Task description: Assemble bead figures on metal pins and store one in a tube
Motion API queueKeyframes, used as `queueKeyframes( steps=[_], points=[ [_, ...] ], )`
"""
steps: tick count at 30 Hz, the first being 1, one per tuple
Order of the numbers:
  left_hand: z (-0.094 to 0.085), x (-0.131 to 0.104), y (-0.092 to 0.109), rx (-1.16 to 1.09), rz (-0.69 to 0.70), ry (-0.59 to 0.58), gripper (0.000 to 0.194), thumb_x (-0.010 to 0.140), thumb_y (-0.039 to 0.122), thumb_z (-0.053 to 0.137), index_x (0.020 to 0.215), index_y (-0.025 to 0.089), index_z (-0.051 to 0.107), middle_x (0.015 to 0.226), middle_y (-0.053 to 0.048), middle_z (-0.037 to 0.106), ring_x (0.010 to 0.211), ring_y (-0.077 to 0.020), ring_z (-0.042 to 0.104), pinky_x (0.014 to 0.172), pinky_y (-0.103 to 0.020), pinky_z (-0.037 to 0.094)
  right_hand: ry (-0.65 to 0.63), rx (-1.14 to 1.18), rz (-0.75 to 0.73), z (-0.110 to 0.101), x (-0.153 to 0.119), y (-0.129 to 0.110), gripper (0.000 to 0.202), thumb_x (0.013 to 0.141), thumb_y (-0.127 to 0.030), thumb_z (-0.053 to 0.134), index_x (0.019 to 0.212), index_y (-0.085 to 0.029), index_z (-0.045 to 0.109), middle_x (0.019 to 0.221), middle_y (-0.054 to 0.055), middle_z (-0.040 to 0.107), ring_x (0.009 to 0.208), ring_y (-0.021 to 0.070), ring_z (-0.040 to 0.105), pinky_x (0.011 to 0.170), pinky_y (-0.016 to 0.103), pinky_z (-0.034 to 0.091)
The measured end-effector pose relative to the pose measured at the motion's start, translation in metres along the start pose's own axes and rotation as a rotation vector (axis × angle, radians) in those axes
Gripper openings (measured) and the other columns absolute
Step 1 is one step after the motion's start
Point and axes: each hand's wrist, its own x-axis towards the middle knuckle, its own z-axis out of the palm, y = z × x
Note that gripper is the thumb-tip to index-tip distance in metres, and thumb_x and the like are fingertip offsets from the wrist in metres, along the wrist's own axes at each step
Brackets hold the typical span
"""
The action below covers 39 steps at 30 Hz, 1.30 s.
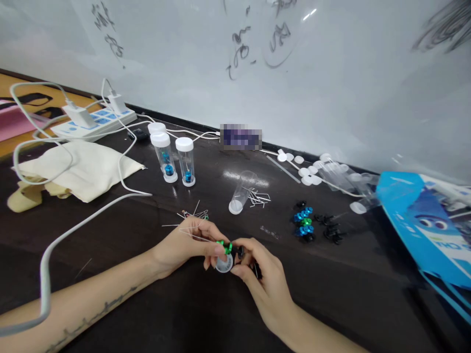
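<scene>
My left hand pinches a small green metallic ringed part between thumb and fingers, with thin wire trailing back over the hand. Just below it, a round white cap sits between my two hands; which fingers bear it is hard to make out. My right hand is closed around a small black piece that meets the green part's right end. Something dark also shows between its fingers. Behind my left hand lie several thin wires, some with green bits.
Capped clear tubes holding blue parts stand at back left. An open tube rests by bent metal pins. Blue and green parts, black clips, white caps and a blue bag are rightward. A white cable crosses left.
</scene>
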Motion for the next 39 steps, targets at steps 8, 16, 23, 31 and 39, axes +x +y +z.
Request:
queueKeyframes(
  steps=[8,16,23,31,39],
  points=[
    [-0.0012,0.0008,0.0012,0.005,-0.015,-0.025,0.013,0.069,0.016,0.080,0.077,0.009,0.075,0.064,-0.007,0.074,0.049,-0.0112,0.063,0.042,-0.016,0.049,0.040,-0.005,0.073,0.0014,-0.0014,0.0029,0.015,0.097,-0.031,0.050,0.090,-0.021,0.058,0.070,-0.003,0.055,0.060,0.0129,0.054,0.061,0.025,0.041],
    [0.0032,-0.0021,0.0009,-0.002,-0.062,-0.070,0.013,0.066,0.015,0.082,0.075,0.009,0.074,0.066,-0.009,0.076,0.047,-0.0120,0.063,0.041,-0.017,0.049,0.146,0.061,-0.020,0.0049,-0.0005,0.0039,0.009,0.089,-0.016,0.063,0.093,-0.023,0.061,0.075,-0.004,0.056,0.059,0.0115,0.053,0.060,0.025,0.042],
    [-0.0005,-0.0007,-0.0004,-0.042,-0.022,-0.026,0.013,0.069,0.016,0.081,0.079,0.009,0.075,0.065,-0.007,0.075,0.049,-0.0107,0.064,0.042,-0.015,0.049,0.116,0.088,-0.055,0.0022,-0.0023,-0.0004,0.009,0.087,-0.021,0.066,0.090,-0.022,0.058,0.080,-0.002,0.061,0.061,0.0119,0.052,0.059,0.026,0.043],
    [-0.0021,0.0010,-0.0001,-0.042,0.002,-0.026,0.011,0.071,0.016,0.080,0.079,0.009,0.075,0.065,-0.007,0.075,0.049,-0.0094,0.064,0.042,-0.013,0.049,0.177,0.168,-0.098,0.0061,-0.0015,0.0023,0.016,0.085,-0.012,0.068,0.092,-0.023,0.058,0.091,0.000,0.065,0.079,0.0145,0.063,0.068,0.025,0.051],
    [-0.0011,0.0004,-0.0013,-0.028,-0.003,-0.045,0.012,0.070,0.015,0.080,0.079,0.008,0.075,0.065,-0.007,0.075,0.049,-0.0099,0.064,0.043,-0.014,0.051,0.194,0.155,-0.095,0.0062,-0.0020,0.0048,0.017,0.082,-0.011,0.071,0.086,-0.022,0.058,0.086,-0.001,0.060,0.072,0.0128,0.058,0.063,0.024,0.048]
  ],
)
